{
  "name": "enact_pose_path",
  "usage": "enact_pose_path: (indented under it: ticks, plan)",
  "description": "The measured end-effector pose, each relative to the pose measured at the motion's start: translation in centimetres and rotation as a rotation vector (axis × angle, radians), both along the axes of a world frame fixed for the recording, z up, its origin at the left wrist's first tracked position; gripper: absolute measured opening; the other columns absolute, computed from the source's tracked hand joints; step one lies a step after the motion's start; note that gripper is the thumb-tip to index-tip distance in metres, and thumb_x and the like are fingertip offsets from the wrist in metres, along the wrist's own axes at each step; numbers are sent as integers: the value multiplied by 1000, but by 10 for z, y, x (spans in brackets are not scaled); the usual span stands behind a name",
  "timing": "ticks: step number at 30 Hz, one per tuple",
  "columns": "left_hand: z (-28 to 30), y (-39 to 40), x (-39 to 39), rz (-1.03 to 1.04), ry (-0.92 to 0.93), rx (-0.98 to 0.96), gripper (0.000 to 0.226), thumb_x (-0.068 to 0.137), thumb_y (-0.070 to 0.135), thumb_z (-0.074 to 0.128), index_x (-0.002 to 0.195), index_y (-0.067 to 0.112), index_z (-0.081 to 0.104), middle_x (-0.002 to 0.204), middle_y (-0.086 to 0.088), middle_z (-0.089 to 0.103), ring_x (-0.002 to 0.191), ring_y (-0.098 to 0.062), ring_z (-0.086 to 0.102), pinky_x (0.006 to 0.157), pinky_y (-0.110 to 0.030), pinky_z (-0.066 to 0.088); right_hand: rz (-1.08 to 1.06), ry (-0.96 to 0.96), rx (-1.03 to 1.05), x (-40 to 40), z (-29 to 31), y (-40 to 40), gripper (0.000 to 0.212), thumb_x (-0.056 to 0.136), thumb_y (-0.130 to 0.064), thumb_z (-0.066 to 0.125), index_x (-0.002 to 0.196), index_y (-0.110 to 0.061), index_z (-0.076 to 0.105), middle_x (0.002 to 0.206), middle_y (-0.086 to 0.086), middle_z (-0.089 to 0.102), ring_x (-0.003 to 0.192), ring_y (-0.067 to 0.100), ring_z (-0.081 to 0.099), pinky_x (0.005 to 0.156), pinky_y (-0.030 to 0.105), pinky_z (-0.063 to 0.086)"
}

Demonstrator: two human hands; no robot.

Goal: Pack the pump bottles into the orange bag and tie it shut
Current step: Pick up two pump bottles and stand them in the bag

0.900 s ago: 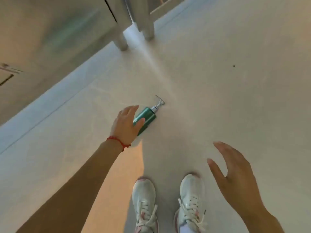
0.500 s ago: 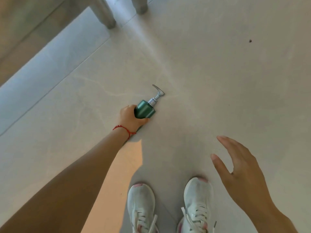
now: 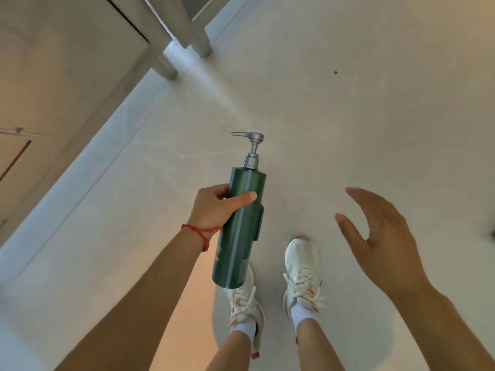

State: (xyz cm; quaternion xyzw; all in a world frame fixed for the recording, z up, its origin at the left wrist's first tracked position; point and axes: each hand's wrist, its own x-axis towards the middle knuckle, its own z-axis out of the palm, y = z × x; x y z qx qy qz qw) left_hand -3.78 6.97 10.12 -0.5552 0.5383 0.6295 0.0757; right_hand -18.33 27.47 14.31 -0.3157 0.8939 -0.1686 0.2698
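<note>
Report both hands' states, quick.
Left hand: closed around the tall dark green plastic pump bottle, held off the floor.
Right hand: open, empty.

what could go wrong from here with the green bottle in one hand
1. Only the left hand grips the green pump bottle, around its upper body; most of its length hangs below the grip, so it might slip or swing.
2. It hangs right above the left shoe, so a drop would likely hit the foot.
3. The right hand is open and empty, and no orange bag is in view, so packing may stall.
</note>
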Motion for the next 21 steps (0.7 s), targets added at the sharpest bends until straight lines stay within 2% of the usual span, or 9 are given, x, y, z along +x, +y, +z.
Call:
enact_pose_path:
  ticks: [4, 12, 21]
  plan:
    - [72, 12, -17, -7, 71, 27, 8, 66, 21, 77, 67, 25, 70, 60, 13, 71, 59, -3, 67, 50, -12, 49, -78, 29, -28, -9, 62, 9, 47, 86, -34, 49, 125, -9, 52, 129, 16, 56, 118, 33, 52, 95, 37, 33]
    - [211, 43, -68, -195, 219, 20, 9, 68, 19, 75, 70, 26, 70, 64, 14, 73, 62, -3, 67, 51, -11, 49, -267, 158, -59, -11, 186, 65, 46, 87, -31, 50, 126, -8, 51, 133, 17, 53, 121, 34, 50, 100, 48, 39]
    - [278, 119, -131, -369, 228, -21, 12, 66, 20, 76, 73, 27, 70, 70, 9, 73, 65, -6, 68, 52, -13, 51, -384, 303, -30, -50, 252, 158, 45, 86, -28, 55, 126, -7, 51, 132, 19, 52, 121, 37, 49, 98, 50, 39]
